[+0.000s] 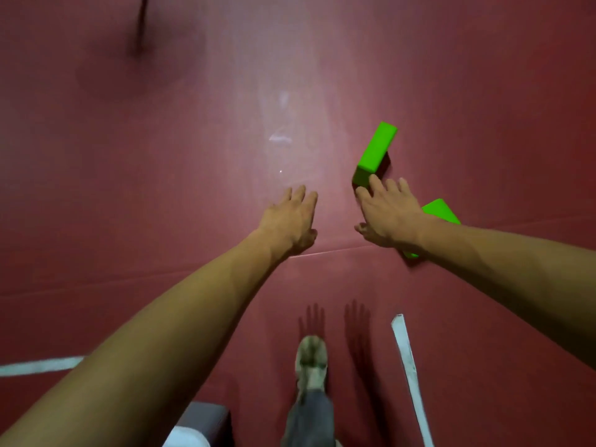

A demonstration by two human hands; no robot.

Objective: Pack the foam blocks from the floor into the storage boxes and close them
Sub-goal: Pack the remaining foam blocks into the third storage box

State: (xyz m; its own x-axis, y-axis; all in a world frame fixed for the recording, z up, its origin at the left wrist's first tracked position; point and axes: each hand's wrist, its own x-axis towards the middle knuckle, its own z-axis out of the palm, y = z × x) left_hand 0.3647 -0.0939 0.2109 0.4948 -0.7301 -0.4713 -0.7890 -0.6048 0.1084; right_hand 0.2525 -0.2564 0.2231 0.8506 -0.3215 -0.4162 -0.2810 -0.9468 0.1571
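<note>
Two bright green foam blocks lie on the dark red floor. The farther block (376, 149) lies slanted right of centre. The nearer block (439, 211) is mostly hidden under my right wrist. My right hand (385, 214) hovers palm down with fingers spread, its fingertips over the near end of the farther block. It holds nothing. Stretched out left of it, my left hand (292, 216) is open above bare floor with nothing in it. Both hands cast shadows on the floor below.
My shoe and trouser leg (311, 362) stand at bottom centre. A grey and white box corner (200, 424) shows at the bottom edge. White tape strips lie at the lower left (42, 364) and lower right (408, 366). A floor seam (322, 252) runs under the hands.
</note>
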